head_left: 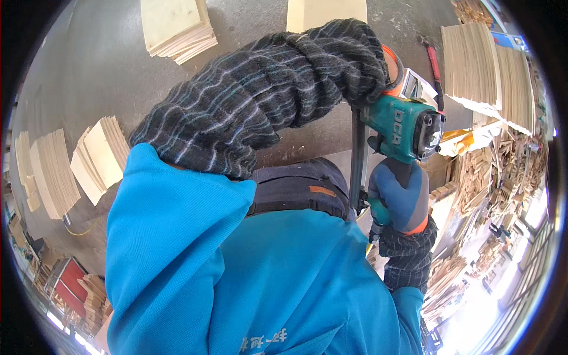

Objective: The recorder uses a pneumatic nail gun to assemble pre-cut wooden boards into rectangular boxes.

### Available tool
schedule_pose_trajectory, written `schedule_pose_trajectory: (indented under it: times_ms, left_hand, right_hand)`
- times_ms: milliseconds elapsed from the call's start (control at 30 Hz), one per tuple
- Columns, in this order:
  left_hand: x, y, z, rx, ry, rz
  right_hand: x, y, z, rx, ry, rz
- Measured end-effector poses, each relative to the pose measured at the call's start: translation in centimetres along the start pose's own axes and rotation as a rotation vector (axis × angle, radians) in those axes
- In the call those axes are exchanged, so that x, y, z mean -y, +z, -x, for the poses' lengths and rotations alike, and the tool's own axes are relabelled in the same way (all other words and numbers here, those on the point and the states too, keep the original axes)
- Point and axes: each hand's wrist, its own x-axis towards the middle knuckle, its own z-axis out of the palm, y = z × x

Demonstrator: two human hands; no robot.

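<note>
"Teal, blocky nail gun (395, 128): gripped?"
"Blue-and-grey-gloved right hand (401, 192) wraps its handle, near the grey surface's (248, 18) right edge. Left hand's hidden; can't tell its grip."
"Progress?"
"Unclear; pale wooden boards (470, 65) stand stacked."

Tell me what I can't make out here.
Head view: left hand, hidden beyond its orange cuff by the sleeve and nail gun; its grip cannot be told.
Head view: some fingertips of the right hand, hidden behind the hand itself.
Head view: top-centre board, cut off by the upper edge.
Head view: dark shape at far right, too small.
</note>
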Motion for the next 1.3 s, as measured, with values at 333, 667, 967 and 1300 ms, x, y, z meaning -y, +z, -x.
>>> schedule_pose_trajectory:
  times_ms: [333, 667, 967, 1300]
  left_hand:
    - [-0.3, -0.2, 0.2, 0.024, 0.013, 0.019]
    - [-0.5, -1.5, 0.7, 0.042, 0.019, 0.017]
    - [-0.7, -2.8, 2.9, -0.244, -0.047, 0.222]
    - [-1.4, 11.3, 16.4, -1.850, -0.478, 0.423]
  right_hand:
    - [0.0, 0.1, 0.1, -0.005, 0.035, -0.017]
    - [1.3, 0.5, 0.5, -0.017, 0.040, -0.099]
    - [-1.3, -1.9, 4.2, -0.120, -0.049, -0.109]
    - [-3.5, -4.5, 5.0, -0.189, -0.005, -0.233]
